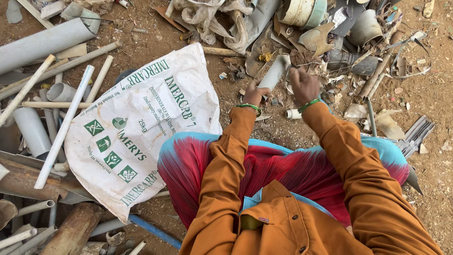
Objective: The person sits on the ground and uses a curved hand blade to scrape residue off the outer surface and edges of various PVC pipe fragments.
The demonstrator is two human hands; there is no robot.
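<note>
Your hands meet over one short length of grey plastic pipe [274, 72], held out in front of you above the dirt. Your left hand [255, 94] is closed around its lower end, fingers curled under it, wrist bent back with green bangles at the cuff. Your right hand [304, 86] is just beside the pipe's upper part, knuckles up and fingers folded down; whether it grips the pipe or only rests against it cannot be made out. Both arms reach forward in loose orange sleeves, elbows wide.

Around you, from big to small: the red-brown earth [434, 94], dry and gritty, strewn with chips. To your left lies a large white woven sack [141, 127], crumpled, slack and printed in green, draped over scrap. Beyond it is a heap of pale plastic pipes [47, 42], some wide and grey, others thin, long and off-white (most scuffed and dusty). A rusty brown cylinder [75, 229] sits lower left, with a blue rod [153, 231] poking from under the sack. Ahead of the hands lies a tangle of broken fittings [349, 42], torn plastic sheet and cracked bends. A small white pipe stub [293, 114] lies on the ground beneath your right wrist.
</note>
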